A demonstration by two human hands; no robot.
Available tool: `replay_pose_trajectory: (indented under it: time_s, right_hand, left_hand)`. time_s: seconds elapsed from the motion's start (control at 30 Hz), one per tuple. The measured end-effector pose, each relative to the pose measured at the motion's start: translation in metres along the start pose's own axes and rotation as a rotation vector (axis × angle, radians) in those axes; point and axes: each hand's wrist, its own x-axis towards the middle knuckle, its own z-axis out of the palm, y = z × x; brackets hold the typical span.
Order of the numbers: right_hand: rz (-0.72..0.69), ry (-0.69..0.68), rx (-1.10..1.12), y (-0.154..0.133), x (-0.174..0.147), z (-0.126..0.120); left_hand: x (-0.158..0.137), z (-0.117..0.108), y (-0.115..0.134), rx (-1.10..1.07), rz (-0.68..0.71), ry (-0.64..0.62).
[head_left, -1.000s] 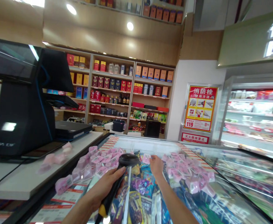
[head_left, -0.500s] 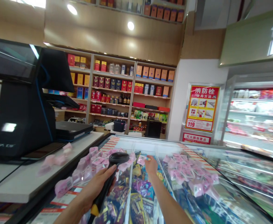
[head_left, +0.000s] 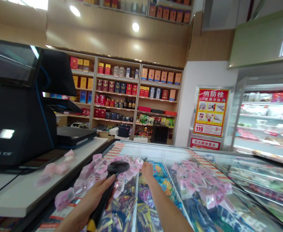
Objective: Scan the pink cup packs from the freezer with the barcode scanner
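My left hand (head_left: 102,190) is wrapped round the handle of a black barcode scanner (head_left: 118,166), its head pointing forward and tilted over the freezer. My right hand (head_left: 147,170) is closed, its fingers at a small pink plastic cup (head_left: 138,163) with a white label; the fingertips are partly hidden. That cup borders a heap of similar pink cups (head_left: 85,174) spread along the left of the glass freezer top. A second heap of pink cups (head_left: 194,177) lies to the right of my right arm.
Below the glass lie colourful ice-cream packs (head_left: 147,196). On the left, a white counter (head_left: 13,203) bears a black checkout terminal (head_left: 18,122) and several loose pink pieces (head_left: 55,169). Shelves of boxed goods (head_left: 116,87) stand behind; a lit display fridge (head_left: 264,119) is at the right.
My right hand has moved left with the pink cup, to the edge of the left heap. The scanner in my left hand has shifted slightly left and down.
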Motion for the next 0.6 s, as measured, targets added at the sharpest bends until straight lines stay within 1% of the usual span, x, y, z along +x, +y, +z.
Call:
replay_pose_trajectory:
  time_s: [0.07,0.17,0.23,0.37,0.4,0.43,0.5,0.6]
  right_hand:
    - [0.012,0.008,-0.007,0.003,-0.002,-0.005]
    - [0.023,0.032,-0.017,0.015,-0.009,-0.024]
    - [0.018,0.052,-0.021,0.027,-0.016,-0.043]
    - [-0.006,0.118,-0.058,0.057,-0.036,-0.088]
    - [-0.041,0.158,-0.116,0.064,-0.042,-0.1]
    - [-0.047,0.194,-0.196,0.072,-0.048,-0.111]
    - [-0.051,0.219,-0.368,0.086,-0.059,-0.13]
    - [-0.013,0.126,-0.59,0.101,-0.07,-0.149]
  left_hand:
    - [0.001,0.001,-0.001,0.011,-0.011,-0.026]
    - [0.003,0.008,-0.004,0.025,-0.025,-0.119]
    - [0.002,0.016,-0.006,0.028,-0.025,-0.173]
    - [-0.006,0.037,-0.008,0.049,-0.029,-0.186]
    - [-0.008,0.042,-0.008,0.057,-0.02,-0.199]
    - [-0.009,0.046,-0.009,0.063,-0.01,-0.22]
    - [-0.011,0.055,-0.009,0.069,0.0,-0.26]
    - [-0.013,0.063,-0.01,0.069,-0.019,-0.275]
